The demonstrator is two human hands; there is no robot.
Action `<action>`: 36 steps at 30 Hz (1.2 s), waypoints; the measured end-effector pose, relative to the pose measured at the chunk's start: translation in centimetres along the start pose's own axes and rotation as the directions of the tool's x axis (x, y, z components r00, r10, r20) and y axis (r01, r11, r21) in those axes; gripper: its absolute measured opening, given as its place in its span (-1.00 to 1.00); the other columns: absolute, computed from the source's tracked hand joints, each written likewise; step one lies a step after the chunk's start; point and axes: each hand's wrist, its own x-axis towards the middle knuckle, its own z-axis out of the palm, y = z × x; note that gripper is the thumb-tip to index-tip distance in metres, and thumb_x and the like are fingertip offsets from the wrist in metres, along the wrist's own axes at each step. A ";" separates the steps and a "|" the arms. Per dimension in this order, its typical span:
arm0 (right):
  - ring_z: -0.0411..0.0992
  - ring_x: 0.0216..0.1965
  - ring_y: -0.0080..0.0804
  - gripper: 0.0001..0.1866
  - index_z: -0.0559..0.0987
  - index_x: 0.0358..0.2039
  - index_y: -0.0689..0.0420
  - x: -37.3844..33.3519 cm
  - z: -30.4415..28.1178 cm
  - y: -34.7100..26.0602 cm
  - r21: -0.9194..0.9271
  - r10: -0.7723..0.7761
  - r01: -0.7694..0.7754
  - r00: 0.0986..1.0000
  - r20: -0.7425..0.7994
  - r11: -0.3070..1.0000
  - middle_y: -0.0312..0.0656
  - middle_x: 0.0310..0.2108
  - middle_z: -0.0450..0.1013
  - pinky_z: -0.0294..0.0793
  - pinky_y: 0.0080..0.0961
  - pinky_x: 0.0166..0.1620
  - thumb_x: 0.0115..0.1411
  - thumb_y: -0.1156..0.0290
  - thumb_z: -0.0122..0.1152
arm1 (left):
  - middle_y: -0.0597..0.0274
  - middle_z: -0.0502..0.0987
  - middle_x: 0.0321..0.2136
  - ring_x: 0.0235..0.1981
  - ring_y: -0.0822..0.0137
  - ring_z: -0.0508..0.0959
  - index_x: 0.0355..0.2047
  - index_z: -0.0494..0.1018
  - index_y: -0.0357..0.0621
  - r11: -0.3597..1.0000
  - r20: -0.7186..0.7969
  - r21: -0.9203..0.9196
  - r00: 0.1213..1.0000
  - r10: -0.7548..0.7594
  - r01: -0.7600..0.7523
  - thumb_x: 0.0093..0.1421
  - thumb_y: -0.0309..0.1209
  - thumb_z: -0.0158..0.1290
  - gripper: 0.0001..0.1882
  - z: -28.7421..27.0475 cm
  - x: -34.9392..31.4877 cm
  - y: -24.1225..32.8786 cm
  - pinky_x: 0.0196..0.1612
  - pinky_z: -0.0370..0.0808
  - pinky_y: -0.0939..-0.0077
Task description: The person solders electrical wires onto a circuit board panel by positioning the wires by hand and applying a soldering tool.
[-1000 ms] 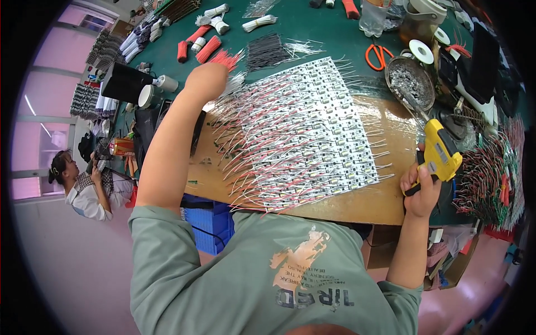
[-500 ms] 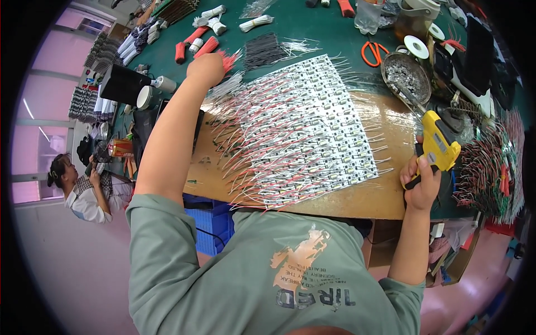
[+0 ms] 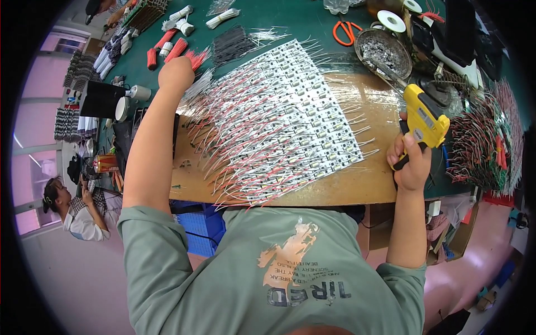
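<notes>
While right hand point(image 3: 412, 164) grips soldering gun point(image 3: 423, 120), left hand point(image 3: 176, 73) touches red wires point(image 3: 196, 57).

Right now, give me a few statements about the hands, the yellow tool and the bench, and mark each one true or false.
1. The right hand grips a yellow tool. True.
2. The left hand rests on the orange scissors. False: it is at the red wires, at the far left corner of the board array; the scissors lie apart at the far side of the bench.
3. The board array lies on a brown board. True.
4. The metal bowl sits at the near edge by the person's chest. False: it stands at the far right, beyond the yellow tool.
5. The yellow tool is pressed on the middle of the board array. False: it is held off the array's right edge.
</notes>
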 end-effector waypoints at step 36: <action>0.14 -0.69 -0.65 -0.44 0.20 0.13 0.38 0.1 -0.3 0.4 0.010 -0.036 0.035 0.999 0.012 0.999 -0.26 -0.58 0.27 0.24 -0.69 -0.63 0.15 0.43 0.05 | 0.07 0.59 -0.46 -0.35 0.08 0.57 -0.46 0.59 -0.15 0.937 0.088 -0.254 0.960 0.268 -0.238 -0.07 -0.34 0.21 -0.82 -1.3 -3.1 -0.7 -0.26 0.47 0.24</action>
